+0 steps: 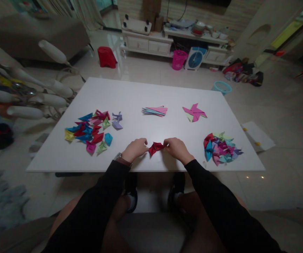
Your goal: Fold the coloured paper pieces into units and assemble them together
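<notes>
A small red origami piece [155, 148] is between my hands, near the front edge of the white table [130, 95]. My right hand [177, 149] pinches its right tip between thumb and fingers. At the opposite end, my left hand [137, 149] is closed with its fingertips on the left corner; the exact contact is partly hidden. A heap of colourful folded paper pieces [88, 130] lies to the left, with a pale purple piece [117, 124] at its right side. Another mixed heap of folded paper [221, 148] sits to the right.
Behind my hands lie a stack of folded paper strips [155, 111] and a pink pinwheel-shaped paper star [195, 112]. Beyond the table are a red stool [107, 57], a pink basket [179, 59], a box fan [195, 58] and a blue basket [222, 87]. A lamp [53, 88] stands left.
</notes>
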`<state>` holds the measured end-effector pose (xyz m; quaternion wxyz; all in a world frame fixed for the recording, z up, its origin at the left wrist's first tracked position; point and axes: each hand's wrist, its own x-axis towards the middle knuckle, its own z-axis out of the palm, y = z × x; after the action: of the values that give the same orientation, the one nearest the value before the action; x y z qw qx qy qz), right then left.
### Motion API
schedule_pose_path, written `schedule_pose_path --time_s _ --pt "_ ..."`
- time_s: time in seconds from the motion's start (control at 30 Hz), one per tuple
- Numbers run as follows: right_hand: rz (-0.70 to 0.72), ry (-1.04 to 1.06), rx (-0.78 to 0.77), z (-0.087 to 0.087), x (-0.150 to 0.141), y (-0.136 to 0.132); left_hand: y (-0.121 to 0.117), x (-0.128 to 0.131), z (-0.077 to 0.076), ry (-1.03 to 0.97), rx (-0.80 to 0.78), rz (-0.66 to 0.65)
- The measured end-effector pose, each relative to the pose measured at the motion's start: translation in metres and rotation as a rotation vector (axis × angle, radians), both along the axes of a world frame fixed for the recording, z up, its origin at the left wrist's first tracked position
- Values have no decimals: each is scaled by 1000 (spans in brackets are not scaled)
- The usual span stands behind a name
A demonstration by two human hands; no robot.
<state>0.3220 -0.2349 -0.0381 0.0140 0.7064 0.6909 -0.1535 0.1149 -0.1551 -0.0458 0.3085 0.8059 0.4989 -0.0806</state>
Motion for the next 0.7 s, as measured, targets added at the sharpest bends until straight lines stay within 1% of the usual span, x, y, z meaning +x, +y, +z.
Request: schedule_pose_path --time_s 0.17,0.43,0.6,0.7 --pt "21 -5 -38 -2 0 2 2 -1 -1 -7 6 10" --pt "89 27 -20 -5 -17 2 4 -2 4 -1 -37 7" --pt "144 60 0 -5 -24 0 4 -5 6 23 -2 14" --pt "143 61 -5 -4 -24 -1 4 -6 6 16 10 21"
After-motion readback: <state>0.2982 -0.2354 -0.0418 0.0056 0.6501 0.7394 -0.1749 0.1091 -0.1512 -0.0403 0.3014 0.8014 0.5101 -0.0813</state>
